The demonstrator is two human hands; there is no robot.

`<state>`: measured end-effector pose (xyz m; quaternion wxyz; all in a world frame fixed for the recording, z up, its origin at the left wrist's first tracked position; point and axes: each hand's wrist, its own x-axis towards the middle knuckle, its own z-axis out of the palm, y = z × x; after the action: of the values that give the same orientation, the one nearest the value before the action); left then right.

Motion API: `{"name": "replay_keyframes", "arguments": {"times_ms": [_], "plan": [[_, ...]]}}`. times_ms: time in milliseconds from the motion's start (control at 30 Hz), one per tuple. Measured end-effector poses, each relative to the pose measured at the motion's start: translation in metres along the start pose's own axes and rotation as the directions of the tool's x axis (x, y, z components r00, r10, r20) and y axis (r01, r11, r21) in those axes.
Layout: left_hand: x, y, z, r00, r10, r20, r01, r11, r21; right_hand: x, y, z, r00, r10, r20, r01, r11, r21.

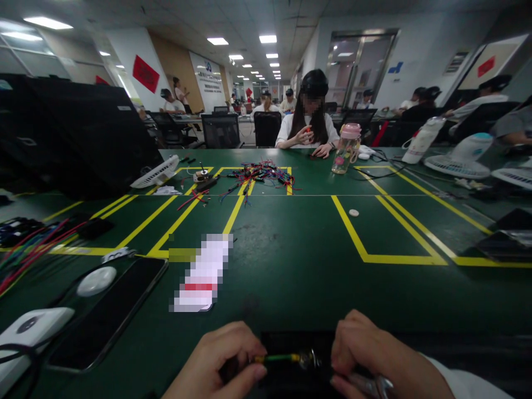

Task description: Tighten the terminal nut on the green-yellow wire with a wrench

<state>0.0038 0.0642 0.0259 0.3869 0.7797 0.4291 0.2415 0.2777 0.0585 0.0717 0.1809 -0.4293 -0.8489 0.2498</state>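
Note:
Pinched between the thumb and fingers of my left hand is a short green-and-yellow wire. It points right and ends in shiny metal hardware, too blurred to name exactly. Just right of that end, my right hand is closed with its fingers curled. A silvery metal tool shows under its palm; its kind is not clear. Both hands are over a dark surface at the table's near edge.
On the green table lie a black phone, a blurred-out pale item, a white puck and a tangled wire pile. A pink-lidded bottle stands farther back. A co-worker sits opposite, holding something orange.

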Motion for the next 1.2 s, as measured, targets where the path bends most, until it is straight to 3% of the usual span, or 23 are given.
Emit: {"name": "replay_keyframes", "arguments": {"times_ms": [100, 400, 567, 967, 1200], "plan": [[0.001, 0.001, 0.000, 1.000, 0.006, -0.012, -0.006, 1.000, 0.016, 0.004, 0.004, 0.001, 0.999, -0.033, -0.003, 0.033, 0.999, 0.039], [-0.010, 0.004, 0.003, 0.996, 0.016, -0.087, -0.011, 0.998, 0.056, 0.014, 0.006, -0.006, 0.998, 0.028, 0.058, -0.033, 0.995, 0.089], [-0.010, 0.000, 0.004, 0.999, -0.034, -0.003, 0.034, 0.996, 0.078, 0.020, 0.005, -0.014, 0.994, 0.016, 0.110, -0.026, 0.996, 0.089], [-0.006, 0.004, 0.001, 0.999, -0.022, 0.025, 0.021, 0.998, 0.065, 0.032, 0.002, -0.021, 0.978, -0.058, 0.198, 0.044, 0.996, 0.074], [-0.005, 0.003, 0.001, 0.999, -0.029, 0.024, 0.027, 0.998, 0.062, 0.016, -0.001, -0.019, 0.988, 0.105, 0.111, -0.112, 0.992, 0.062]]}}
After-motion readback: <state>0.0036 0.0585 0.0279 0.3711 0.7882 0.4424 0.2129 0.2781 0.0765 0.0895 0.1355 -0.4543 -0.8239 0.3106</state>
